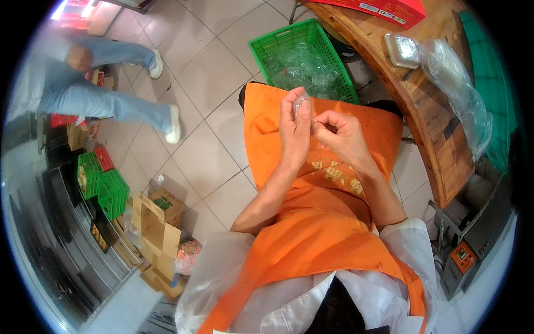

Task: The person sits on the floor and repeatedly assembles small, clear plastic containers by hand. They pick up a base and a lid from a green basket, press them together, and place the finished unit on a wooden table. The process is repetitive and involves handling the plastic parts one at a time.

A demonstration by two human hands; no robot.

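Above my lap, over the orange apron (311, 206), my two hands meet. My left hand (295, 131) is closed round a small clear plastic piece (301, 100), which shows between thumb and fingers; its exact kind is too small to tell. Close against it, my right hand (346, 138) has thumb and forefinger pinched together near the left palm. What sits in that pinch is mostly hidden. Beyond my knees on the floor stands a green plastic basket (256, 44) holding a heap of clear plastic items (303, 67).
To the right a wooden table (428, 133) carries a foil-like tray with a clear lid (401, 51), a clear plastic bag (453, 78) and a red box (389, 11). Another person (105, 103) in jeans is at far left. Cardboard boxes (156, 228) and green crates (111, 195) lie lower left.
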